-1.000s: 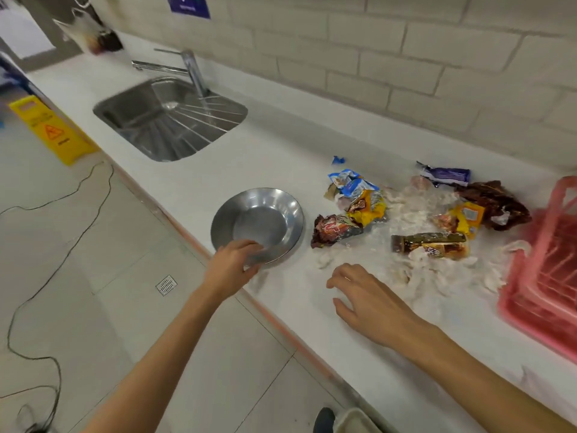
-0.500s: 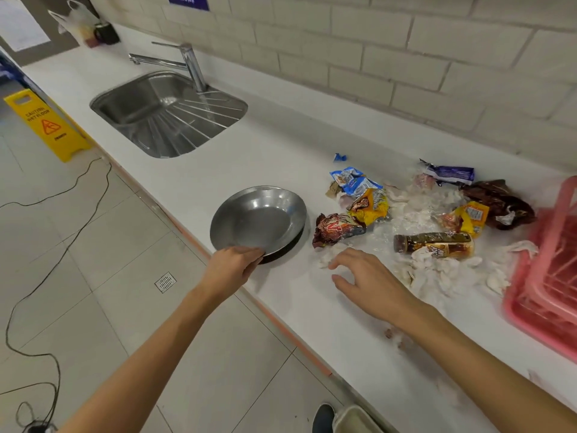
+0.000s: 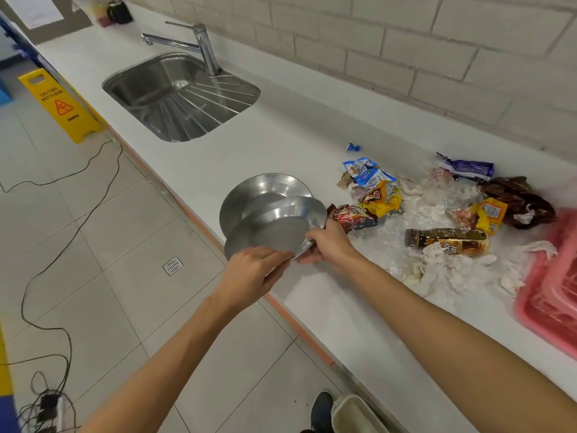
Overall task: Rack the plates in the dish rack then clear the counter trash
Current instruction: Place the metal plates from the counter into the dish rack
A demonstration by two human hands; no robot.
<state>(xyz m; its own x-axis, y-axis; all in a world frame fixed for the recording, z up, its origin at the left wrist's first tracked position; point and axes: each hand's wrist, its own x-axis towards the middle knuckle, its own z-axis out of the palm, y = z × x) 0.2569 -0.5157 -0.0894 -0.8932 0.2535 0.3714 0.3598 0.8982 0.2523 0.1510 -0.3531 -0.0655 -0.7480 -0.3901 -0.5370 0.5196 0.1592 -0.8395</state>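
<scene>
Head view: one camera, looking down at the bench (image 3: 281, 145).
Left hand (image 3: 253, 275): fingers curled over the near rim of the top plate (image 3: 274, 228), gripping it.
Right hand (image 3: 327, 246): fingers pinch the same plate's right rim.
Top plate: raised and tilted, overlapping the second plate (image 3: 246, 195), which lies on the bench.
Trash (image 3: 437, 214): wrappers, bottle and tissue, right of the hands.
Dish rack (image 3: 552, 285): far right, apart from both plates.

Top plate (image 3: 274, 228) — left hand (image 3: 249, 273), right hand (image 3: 331, 245)
</scene>
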